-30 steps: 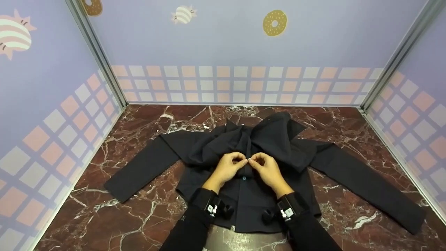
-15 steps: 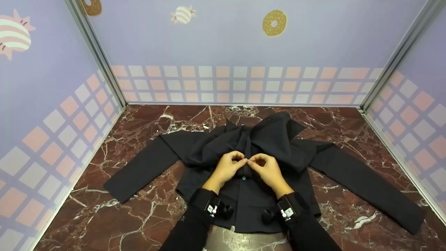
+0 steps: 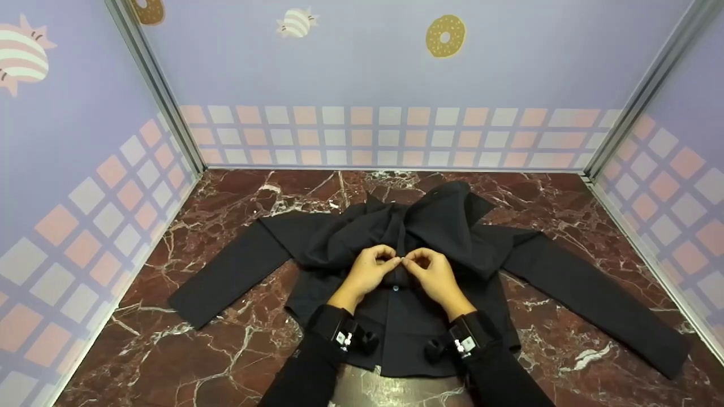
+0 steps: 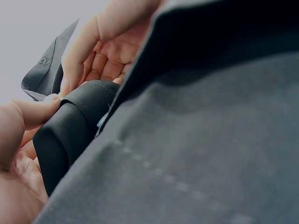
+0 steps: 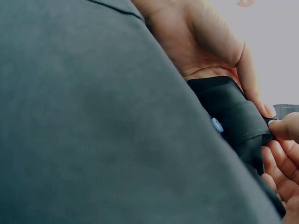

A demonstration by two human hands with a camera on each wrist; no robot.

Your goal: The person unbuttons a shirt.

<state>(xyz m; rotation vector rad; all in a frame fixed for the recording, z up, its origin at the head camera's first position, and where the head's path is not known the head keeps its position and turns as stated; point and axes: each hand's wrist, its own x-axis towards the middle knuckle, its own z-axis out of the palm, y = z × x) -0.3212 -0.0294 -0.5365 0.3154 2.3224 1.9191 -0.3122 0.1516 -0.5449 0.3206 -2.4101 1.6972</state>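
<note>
A black button-up shirt (image 3: 418,350) lies front up, its upper part bunched and its sleeves spread to both sides. My left hand (image 3: 367,274) pinches the placket between thumb and fingers near the shirt's middle. My right hand (image 3: 435,274) pinches the same spot from the other side, the thumb tips nearly touching. Something small and pale shows between the tips, too small to tell apart. Below them on the placket sits a light button (image 3: 396,288), seen as pale blue in the right wrist view (image 5: 217,125). Folded cloth hides some of the fingers in both wrist views.
The shirt rests on a dark red marbled tabletop (image 3: 215,362). Lilac panels with a checked border stand at the back (image 3: 362,73), left and right. Both wrists wear black camera straps above dark sleeves.
Both hands stay in place with only slight fingertip movement at the placket. The shirt lies as before.
</note>
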